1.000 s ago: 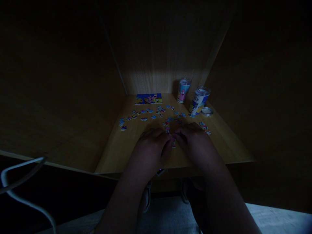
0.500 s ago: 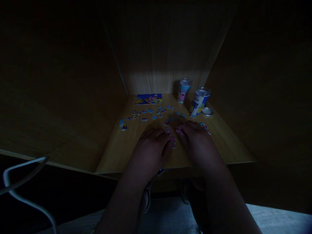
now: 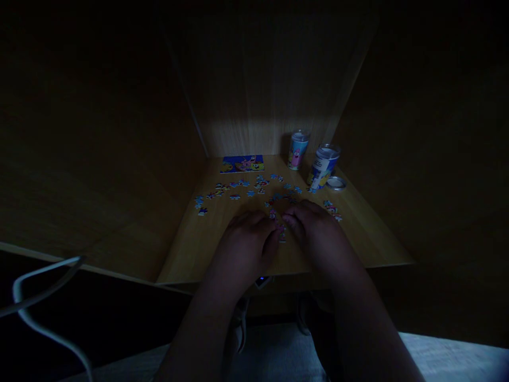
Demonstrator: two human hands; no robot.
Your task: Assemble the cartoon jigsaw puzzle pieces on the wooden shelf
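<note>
Pale wood with a smooth, faintly streaked grain makes up the table (image 3: 186, 257), and a wooden back panel (image 3: 246, 130) rises straight from its far edge. Side panels close off the left and right edges, so movement is freest towards the near edge, where wooden surface spreads out to both near corners. Small, flat, knobbed puzzle pieces (image 3: 260, 182) lie scattered across the middle, reaching towards the left edge. A glossy, rectangular picture card (image 3: 242, 164) lies by the far edge. Near the far right corner stand two cylindrical canisters (image 3: 324, 168) with clear tops and printed sides, a round, shiny lid (image 3: 336, 183) just beside the nearer one. Both forearms come in over the near edge. The left hand (image 3: 248, 239) is palm down, thumb and forefinger bent together at a short column of pinkish pieces (image 3: 282, 234) in the near middle; whether they grip one cannot be told. The right hand (image 3: 320, 228) curls just beside it, fingers nearly closed, their tips too dark to show any hold.
</note>
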